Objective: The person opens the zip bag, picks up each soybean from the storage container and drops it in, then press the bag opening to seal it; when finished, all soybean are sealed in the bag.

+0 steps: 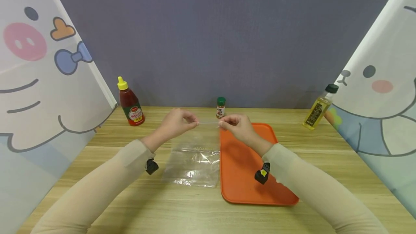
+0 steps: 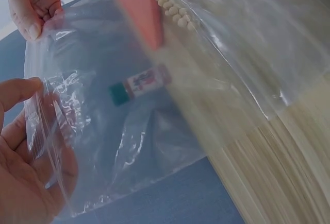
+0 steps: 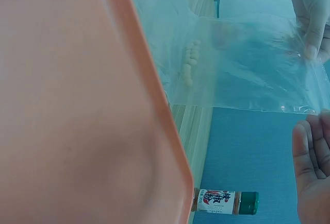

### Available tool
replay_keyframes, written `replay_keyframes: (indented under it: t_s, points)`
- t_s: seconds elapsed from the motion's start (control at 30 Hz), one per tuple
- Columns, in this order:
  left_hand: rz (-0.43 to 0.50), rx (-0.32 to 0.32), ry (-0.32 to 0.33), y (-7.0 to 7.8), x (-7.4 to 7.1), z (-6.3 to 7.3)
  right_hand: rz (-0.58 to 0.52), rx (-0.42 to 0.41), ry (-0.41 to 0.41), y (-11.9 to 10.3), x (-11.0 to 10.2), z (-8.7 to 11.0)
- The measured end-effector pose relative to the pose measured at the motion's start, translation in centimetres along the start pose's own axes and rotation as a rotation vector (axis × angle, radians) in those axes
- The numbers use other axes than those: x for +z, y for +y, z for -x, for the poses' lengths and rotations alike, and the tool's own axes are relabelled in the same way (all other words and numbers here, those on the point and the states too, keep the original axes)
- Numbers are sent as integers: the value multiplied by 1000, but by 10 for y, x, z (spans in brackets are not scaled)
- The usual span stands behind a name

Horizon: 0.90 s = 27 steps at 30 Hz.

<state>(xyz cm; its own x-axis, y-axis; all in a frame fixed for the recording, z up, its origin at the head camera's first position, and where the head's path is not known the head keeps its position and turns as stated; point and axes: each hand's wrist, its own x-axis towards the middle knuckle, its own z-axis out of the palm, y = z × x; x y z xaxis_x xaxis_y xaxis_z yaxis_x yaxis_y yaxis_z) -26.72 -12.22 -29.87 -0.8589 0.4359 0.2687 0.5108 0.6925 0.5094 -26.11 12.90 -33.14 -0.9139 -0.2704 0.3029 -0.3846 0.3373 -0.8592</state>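
A clear plastic zip bag (image 1: 195, 169) spans between both hands; its mouth edge is raised and its lower part lies on the table. My left hand (image 1: 177, 122) pinches one end of that edge between thumb and fingers. At the other end, my right hand (image 1: 238, 128) pinches the corner, above the far left part of the orange tray (image 1: 248, 187). Small round beige balls (image 2: 172, 10) sit in a row at a fold inside the bag. The same balls (image 3: 191, 62) show through the film in the right wrist view.
Behind the hands stands a small green-capped spice jar (image 1: 220, 108) against the grey back panel (image 1: 208, 46). A red sauce bottle (image 1: 130, 104) with a yellow cap is at the far left. An oil bottle (image 1: 317, 111) stands at the far right. Printed side panels flank the wooden table (image 1: 143, 198).
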Motion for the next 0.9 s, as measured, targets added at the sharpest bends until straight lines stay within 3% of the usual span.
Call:
replay_keyframes:
  t_s: [0.5, 0.73, 0.9]
  points:
    - [-6, -19, -12, -7, -8, 7, -15, 50, -5, -2, -2, 0]
    - [-8, -26, -4, -10, -12, 10, 3, 36, -6, -38, -4, 12]
    - [1, -45, -10, -14, -14, 12, -3, 30, -11, -37, -5, 11]
